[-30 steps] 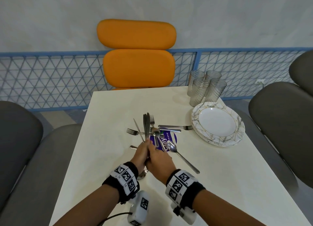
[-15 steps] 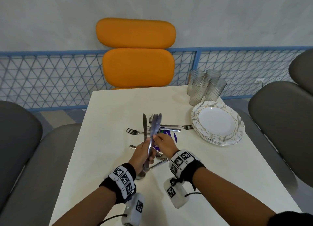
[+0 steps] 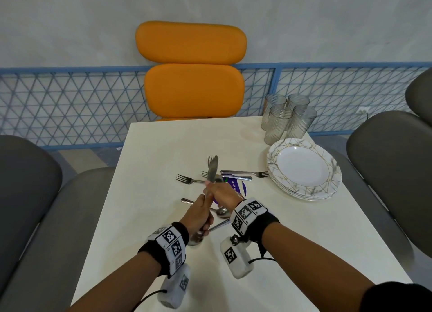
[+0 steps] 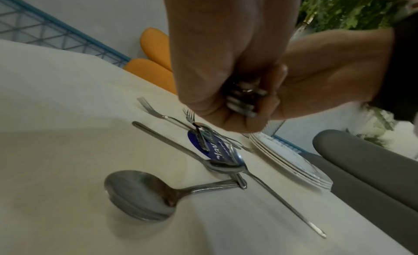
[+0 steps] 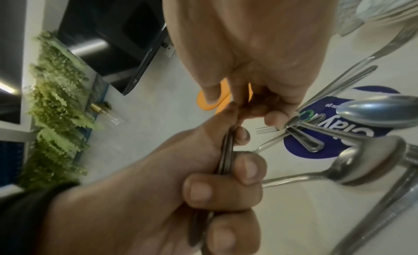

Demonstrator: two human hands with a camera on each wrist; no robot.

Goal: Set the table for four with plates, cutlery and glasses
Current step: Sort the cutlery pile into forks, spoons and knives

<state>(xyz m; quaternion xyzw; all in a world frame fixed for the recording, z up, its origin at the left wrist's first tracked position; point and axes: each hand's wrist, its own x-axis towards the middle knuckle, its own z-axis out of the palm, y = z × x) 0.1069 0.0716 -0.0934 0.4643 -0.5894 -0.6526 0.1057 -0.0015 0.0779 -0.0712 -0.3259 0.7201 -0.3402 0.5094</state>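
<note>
My left hand point(image 3: 198, 214) grips a bundle of table knives point(image 3: 212, 169) by the handles, blades pointing up over the middle of the white table point(image 3: 145, 194). Just above it, my right hand point(image 3: 218, 191) pinches the same bundle. The right wrist view shows the knives point(image 5: 226, 155) between my left hand's curled fingers point(image 5: 226, 189). In the left wrist view the handle ends point(image 4: 244, 101) stick out of my fist. Loose forks point(image 3: 187, 179) and spoons point(image 3: 219, 212) lie under my hands. A stack of plates point(image 3: 304, 169) and several glasses point(image 3: 287, 117) stand at the far right.
A large serving spoon point(image 4: 140, 192) lies near my left wrist. A purple round sticker point(image 3: 236, 185) is on the tabletop under the cutlery. An orange chair point(image 3: 191, 77) stands at the far end, with grey chairs point(image 3: 392, 171) on both sides.
My right hand has moved up from beside the left to pinch the blades. The fanned-out knives are now drawn together into one tight bundle.
</note>
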